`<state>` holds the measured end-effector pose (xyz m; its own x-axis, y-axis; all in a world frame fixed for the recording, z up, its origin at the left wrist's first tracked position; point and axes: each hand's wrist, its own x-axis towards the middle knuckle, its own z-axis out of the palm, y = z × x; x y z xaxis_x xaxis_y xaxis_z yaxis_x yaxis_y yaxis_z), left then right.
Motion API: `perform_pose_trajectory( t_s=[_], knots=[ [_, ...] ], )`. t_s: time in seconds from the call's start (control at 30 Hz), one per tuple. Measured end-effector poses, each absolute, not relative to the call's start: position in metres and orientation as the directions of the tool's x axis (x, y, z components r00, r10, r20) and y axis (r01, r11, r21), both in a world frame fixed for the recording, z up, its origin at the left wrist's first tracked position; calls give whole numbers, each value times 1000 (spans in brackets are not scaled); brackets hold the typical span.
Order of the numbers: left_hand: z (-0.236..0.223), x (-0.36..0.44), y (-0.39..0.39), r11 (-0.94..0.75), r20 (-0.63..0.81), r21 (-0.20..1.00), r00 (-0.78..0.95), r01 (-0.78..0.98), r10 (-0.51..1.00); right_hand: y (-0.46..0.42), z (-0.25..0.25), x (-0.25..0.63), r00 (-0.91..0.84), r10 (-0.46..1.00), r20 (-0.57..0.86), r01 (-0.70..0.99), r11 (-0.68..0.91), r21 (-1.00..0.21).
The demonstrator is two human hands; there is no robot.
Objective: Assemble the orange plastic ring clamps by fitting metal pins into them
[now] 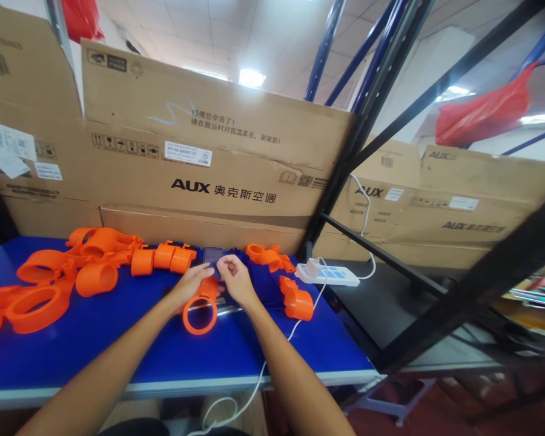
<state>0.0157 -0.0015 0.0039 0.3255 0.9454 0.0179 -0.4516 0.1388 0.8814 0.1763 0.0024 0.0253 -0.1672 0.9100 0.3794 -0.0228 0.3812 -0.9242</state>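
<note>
My left hand [193, 284] is closed around the upper body of an orange plastic part with a round ring [200, 332], just above the blue table. The ring end points toward me. My right hand [235, 275] is beside it with fingers curled in a pinch near the part's far end; whatever lies between those fingertips is too small to see. Behind the hands is a dark phone-like rectangle [213, 255]. A thin metallic rod [231, 310] lies by the ring, partly covered by the hands and the part.
Several similar orange parts [97, 278] cover the left of the blue table [131, 357]; others [297, 300] lie right. A white power strip [327, 274] trails a cable [295, 330] over the front edge. Large cardboard boxes [209, 139] and a black frame post [340, 163] stand behind.
</note>
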Motion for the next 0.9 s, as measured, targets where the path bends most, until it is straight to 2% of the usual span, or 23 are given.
perform_pose_trajectory(
  t_s=[0.07,0.13,0.2,0.27,0.33,0.43,0.53,0.63,0.77,0.9],
  knots=[
    [6,16,0,180,-9,844,321,-506,947,3,26,180,-161,901,404,-15,407,-913],
    [9,14,0,221,-30,804,333,-553,943,5,27,185,-122,883,453,68,463,-884],
    [13,11,0,254,-44,778,353,-575,935,5,28,193,-62,847,527,250,525,-814],
    [15,9,-1,265,-59,774,352,-575,934,5,31,202,-4,786,618,480,544,-689],
    [17,7,-2,256,-74,783,324,-567,943,5,35,212,54,712,700,692,478,-541],
    [18,7,0,228,-81,795,274,-563,958,5,40,229,166,635,754,885,241,-398],
    [18,7,2,209,-69,792,255,-574,965,9,38,245,208,658,724,944,59,-324],
    [17,6,3,191,-51,790,248,-583,967,15,31,256,196,724,661,964,-20,-265],
    [16,6,2,187,-45,789,247,-586,968,22,23,266,171,770,615,966,-8,-260],
    [18,8,1,202,-68,789,245,-580,967,25,25,272,198,743,639,934,55,-353]
  ],
)
